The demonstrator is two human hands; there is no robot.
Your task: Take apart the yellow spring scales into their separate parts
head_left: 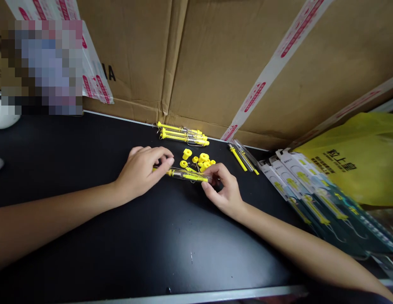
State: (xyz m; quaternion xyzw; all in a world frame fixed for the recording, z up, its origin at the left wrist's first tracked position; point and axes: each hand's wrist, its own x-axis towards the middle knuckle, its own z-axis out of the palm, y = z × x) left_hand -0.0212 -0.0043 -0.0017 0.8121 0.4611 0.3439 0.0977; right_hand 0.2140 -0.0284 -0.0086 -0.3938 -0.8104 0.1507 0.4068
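A spring scale (186,175) with a clear tube and yellow parts lies crosswise between my two hands, just above or on the black table; I cannot tell which. My left hand (146,169) is closed on its left end, which the fingers partly hide. Thumb and fingers of my right hand (226,190) pinch the clear right end of the tube. Right behind the tube lie several loose yellow plastic caps (203,158) and small fittings. Farther back, a few spring scales (184,134) with wire hooks lie side by side.
Yellow rods (238,158), springs and clear tubes lie at the back right. Printed scale boxes (307,185) lean in a row at the right, beside a yellow bag (374,156). Large taped cardboard boxes (215,63) form a wall behind the black table (152,253). A white object (4,113) sits far left.
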